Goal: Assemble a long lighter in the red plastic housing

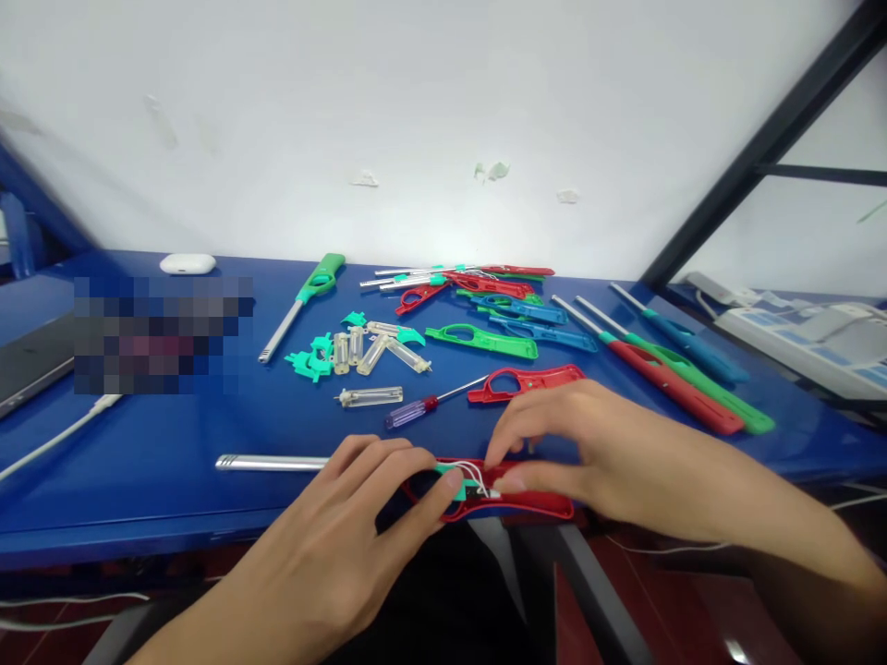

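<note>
A half-open red lighter body (533, 503) with a long silver nozzle tube (270, 462) lies at the front edge of the blue table (173, 434). My left hand (353, 526) presses down on its front part, fingertips on a teal piece (454, 482) with thin white wires. My right hand (582, 443) pinches the red shell from the right, fingers curled over the wires. A second red shell half (530, 380) and a small screwdriver (430, 405) with a clear purple handle lie just beyond my hands.
Several clear gas tanks (367, 354) and teal parts lie mid-table, with a green long lighter (305, 300) behind. Coloured shells (499, 305) are piled further back; assembled lighters (665, 369) lie right. White earbud case (187, 264) and a laptop (34, 360) are left.
</note>
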{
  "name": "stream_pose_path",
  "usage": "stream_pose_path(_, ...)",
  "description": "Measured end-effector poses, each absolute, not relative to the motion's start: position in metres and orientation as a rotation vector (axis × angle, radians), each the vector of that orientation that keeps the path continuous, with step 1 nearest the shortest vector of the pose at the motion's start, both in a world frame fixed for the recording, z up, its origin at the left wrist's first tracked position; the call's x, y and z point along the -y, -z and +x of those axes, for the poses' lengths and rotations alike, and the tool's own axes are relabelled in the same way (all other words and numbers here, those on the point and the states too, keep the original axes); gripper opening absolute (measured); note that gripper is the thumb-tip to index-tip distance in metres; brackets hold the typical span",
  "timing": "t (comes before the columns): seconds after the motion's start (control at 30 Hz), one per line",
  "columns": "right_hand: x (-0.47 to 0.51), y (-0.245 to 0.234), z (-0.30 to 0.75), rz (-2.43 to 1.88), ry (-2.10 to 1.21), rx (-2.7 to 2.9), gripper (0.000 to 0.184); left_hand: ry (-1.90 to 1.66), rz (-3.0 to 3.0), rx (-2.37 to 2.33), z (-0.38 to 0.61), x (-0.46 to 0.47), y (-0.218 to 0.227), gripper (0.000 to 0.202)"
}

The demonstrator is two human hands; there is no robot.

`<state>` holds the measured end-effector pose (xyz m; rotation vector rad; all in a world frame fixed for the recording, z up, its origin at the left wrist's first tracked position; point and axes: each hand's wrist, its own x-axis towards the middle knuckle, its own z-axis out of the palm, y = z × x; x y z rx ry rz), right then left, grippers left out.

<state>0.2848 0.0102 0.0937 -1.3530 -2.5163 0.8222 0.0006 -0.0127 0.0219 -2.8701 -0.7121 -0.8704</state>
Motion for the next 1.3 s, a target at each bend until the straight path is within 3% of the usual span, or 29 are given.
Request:
stream_pose_path(0.17,0.010,-0.083,0.277,-1.322,-0.774,2.485,0.016,0.786,-2.845,0.800,-0.017,0.024,-0.005,0.058)
stream_pose_path(0.4,0.024,-0.079,0.271,-1.268,-0.744,2.357,0.015,0.985,-2.804,0.852,-0.016,0.029,0.013,0.051)
stream_pose_path(0.5,0.022,-0.091,0.270,-1.248,-0.931,2.200,0.008,0.919,-2.808,0.862,-0.018,0.030,0.016,0.055)
stream_pose_path(0.6,0.011,-0.105,0.270,-1.167,-1.303,2.037,0.048,0.914,-2.780,0.873,-0.021,0.033,0.018,0.057)
stream_pose_path(0.67,0.003,-0.112,0.268,-1.106,-1.512,2.010,0.061,0.924,-2.782,0.869,-0.022,0.034,0.019,0.058)
stream_pose_path(0.8,-0.007,-0.123,0.261,-1.151,-1.668,2.110,0.065,0.909,-2.802,0.838,-0.022,0.033,0.019,0.056)
stream_pose_path(1.1,0.008,-0.140,0.257,-1.428,-1.634,2.250,0.087,0.935,-2.770,0.805,-0.019,0.029,0.005,0.053)
stream_pose_path(1.3,0.009,-0.131,0.256,-1.322,-1.773,1.972,0.071,0.963,-2.836,0.809,-0.020,0.033,0.007,0.051)
